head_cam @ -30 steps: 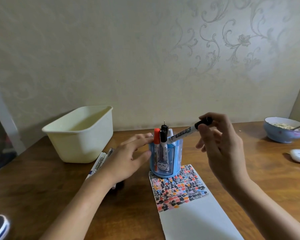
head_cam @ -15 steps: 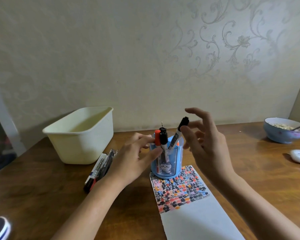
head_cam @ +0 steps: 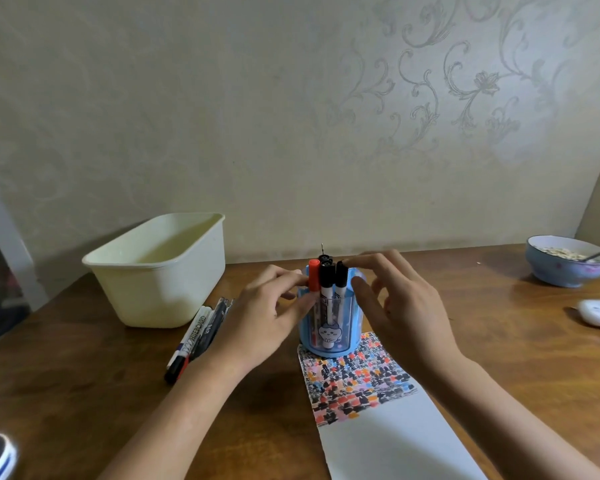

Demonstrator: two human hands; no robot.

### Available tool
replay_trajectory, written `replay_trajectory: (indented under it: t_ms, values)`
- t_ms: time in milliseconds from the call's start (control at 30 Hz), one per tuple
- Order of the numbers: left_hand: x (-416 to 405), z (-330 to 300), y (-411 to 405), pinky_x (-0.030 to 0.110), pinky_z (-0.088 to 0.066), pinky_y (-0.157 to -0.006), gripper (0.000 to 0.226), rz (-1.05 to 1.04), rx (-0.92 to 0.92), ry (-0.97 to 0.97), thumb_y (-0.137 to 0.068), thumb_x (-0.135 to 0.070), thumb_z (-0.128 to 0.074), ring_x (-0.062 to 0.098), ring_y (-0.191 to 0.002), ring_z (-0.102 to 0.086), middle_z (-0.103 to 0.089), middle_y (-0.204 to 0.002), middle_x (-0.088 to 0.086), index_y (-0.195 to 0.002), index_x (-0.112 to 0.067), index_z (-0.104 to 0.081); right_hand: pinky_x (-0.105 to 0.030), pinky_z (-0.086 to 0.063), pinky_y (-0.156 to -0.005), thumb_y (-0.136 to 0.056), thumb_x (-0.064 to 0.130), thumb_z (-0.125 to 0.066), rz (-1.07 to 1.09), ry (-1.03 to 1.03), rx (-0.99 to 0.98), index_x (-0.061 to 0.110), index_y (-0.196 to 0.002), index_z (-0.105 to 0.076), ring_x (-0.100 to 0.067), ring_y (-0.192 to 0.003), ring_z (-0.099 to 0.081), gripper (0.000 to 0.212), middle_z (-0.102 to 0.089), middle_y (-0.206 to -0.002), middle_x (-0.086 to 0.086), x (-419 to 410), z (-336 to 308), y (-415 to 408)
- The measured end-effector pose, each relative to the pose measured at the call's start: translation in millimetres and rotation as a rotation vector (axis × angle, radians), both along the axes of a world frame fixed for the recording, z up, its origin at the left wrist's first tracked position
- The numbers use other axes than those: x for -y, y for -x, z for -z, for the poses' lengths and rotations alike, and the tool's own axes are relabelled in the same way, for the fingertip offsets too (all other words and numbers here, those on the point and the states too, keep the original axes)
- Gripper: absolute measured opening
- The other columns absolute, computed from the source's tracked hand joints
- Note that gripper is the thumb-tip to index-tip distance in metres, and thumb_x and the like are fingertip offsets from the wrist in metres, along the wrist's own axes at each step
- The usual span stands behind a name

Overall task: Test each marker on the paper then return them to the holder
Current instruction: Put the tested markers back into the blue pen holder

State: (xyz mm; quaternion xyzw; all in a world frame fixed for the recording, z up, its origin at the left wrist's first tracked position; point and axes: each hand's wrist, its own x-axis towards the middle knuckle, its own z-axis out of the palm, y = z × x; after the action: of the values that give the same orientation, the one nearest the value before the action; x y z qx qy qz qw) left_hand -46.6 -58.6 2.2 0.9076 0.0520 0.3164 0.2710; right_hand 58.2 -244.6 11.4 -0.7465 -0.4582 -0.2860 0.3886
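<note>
The black-capped marker (head_cam: 341, 282) that the right hand (head_cam: 400, 303) carried tilted in the air a second ago now stands upright in the blue holder (head_cam: 329, 327), beside another black marker (head_cam: 327, 284) and an orange one (head_cam: 314, 275). The right fingers (head_cam: 361, 262) rest lightly on its cap, loosely spread, seemingly about to let go. The left hand (head_cam: 271, 313) steadies the holder, fingers curled round its side. More markers (head_cam: 196, 337) lie on the tabletop (head_cam: 84, 393), so testing on the paper (head_cam: 395, 445) likely goes on.
</note>
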Motion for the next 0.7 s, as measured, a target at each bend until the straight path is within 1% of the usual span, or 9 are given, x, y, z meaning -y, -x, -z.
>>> replay_trajectory:
  t_ms: [100, 167, 233, 333, 367, 433, 500, 600, 700]
  values:
    - [-4, -3, 3, 0.013, -0.051, -0.077, 0.036, 0.025, -0.041, 0.025, -0.090, -0.040, -0.062, -0.007, -0.103, -0.056, -0.055, -0.118, -0.025, -0.125, -0.036, -0.064, -0.016, -0.047, -0.055, -0.097, 0.039, -0.047, -0.013, 0.015, 0.003, 0.027, -0.122, -0.062, -0.003, -0.069, -0.060, 0.032, -0.061, -0.117, 0.010, 5, 2, 3]
    - [-9, -5, 5, 0.011, -0.046, -0.077, 0.035, 0.033, -0.088, 0.050, -0.094, -0.032, -0.063, -0.008, -0.106, -0.055, -0.054, -0.124, -0.028, -0.128, -0.039, -0.061, -0.017, -0.051, -0.055, -0.097, 0.044, -0.044, -0.045, 0.022, -0.011, 0.027, -0.130, -0.059, -0.002, -0.069, -0.060, 0.040, -0.059, -0.124, 0.009, 9, 5, 7]
    - [-14, -7, 8, 0.011, -0.044, -0.080, 0.038, 0.043, -0.123, 0.068, -0.096, -0.025, -0.062, -0.010, -0.108, -0.055, -0.053, -0.130, -0.030, -0.130, -0.044, -0.058, -0.020, -0.054, -0.054, -0.096, 0.041, -0.048, -0.075, 0.019, -0.018, 0.025, -0.134, -0.056, -0.003, -0.069, -0.060, 0.042, -0.056, -0.129, 0.008, 12, 10, 11]
    - [-21, -12, 14, 0.015, -0.045, -0.088, 0.042, 0.060, -0.144, 0.104, -0.098, -0.018, -0.059, -0.011, -0.111, -0.055, -0.055, -0.130, -0.029, -0.130, -0.046, -0.058, -0.029, -0.056, -0.053, -0.092, 0.024, -0.058, -0.087, -0.006, -0.050, 0.023, -0.124, -0.059, -0.005, -0.068, -0.060, 0.031, -0.056, -0.122, 0.007, 14, 18, 15]
    - [-25, -14, 17, 0.015, -0.045, -0.090, 0.042, 0.049, -0.152, 0.119, -0.099, -0.016, -0.057, -0.011, -0.112, -0.054, -0.057, -0.127, -0.029, -0.128, -0.046, -0.059, -0.028, -0.056, -0.053, -0.092, 0.022, -0.058, -0.107, -0.012, -0.074, 0.024, -0.117, -0.060, -0.006, -0.070, -0.060, 0.025, -0.057, -0.116, 0.009, 15, 20, 17]
    - [-38, -16, 22, 0.017, -0.043, -0.095, 0.042, 0.003, -0.189, 0.123, -0.098, -0.010, -0.054, -0.010, -0.114, -0.053, -0.060, -0.121, -0.027, -0.119, -0.045, -0.064, -0.022, -0.053, -0.054, -0.094, 0.025, -0.055, -0.178, 0.019, -0.133, 0.028, -0.107, -0.059, -0.004, -0.076, -0.062, 0.014, -0.058, -0.106, 0.017, 14, 22, 22]
    - [-53, -13, 27, 0.024, -0.042, -0.102, 0.044, -0.051, -0.296, 0.060, -0.095, -0.005, -0.053, -0.006, -0.117, -0.052, -0.061, -0.119, -0.024, -0.107, -0.044, -0.068, -0.018, -0.051, -0.056, -0.096, 0.023, -0.056, -0.254, 0.094, -0.191, 0.031, -0.102, -0.059, -0.004, -0.081, -0.062, 0.011, -0.060, -0.105, 0.020, 11, 28, 26]
    - [-66, -2, 29, 0.031, -0.042, -0.104, 0.050, -0.082, -0.502, -0.074, -0.089, -0.002, -0.052, 0.002, -0.120, -0.049, -0.057, -0.123, -0.018, -0.095, -0.049, -0.068, -0.024, -0.053, -0.060, -0.097, 0.025, -0.056, -0.310, 0.189, -0.237, 0.035, -0.104, -0.061, -0.010, -0.083, -0.063, 0.013, -0.061, -0.106, 0.020, 7, 34, 29]
    - [-66, 8, 26, 0.032, -0.039, -0.106, 0.051, -0.105, -0.629, -0.166, -0.087, -0.001, -0.053, 0.005, -0.129, -0.039, -0.048, -0.134, -0.015, -0.105, -0.045, -0.069, -0.022, -0.054, -0.061, -0.097, 0.028, -0.054, -0.316, 0.249, -0.270, 0.037, -0.105, -0.062, -0.008, -0.087, -0.063, 0.014, -0.061, -0.107, 0.022, 6, 35, 28]
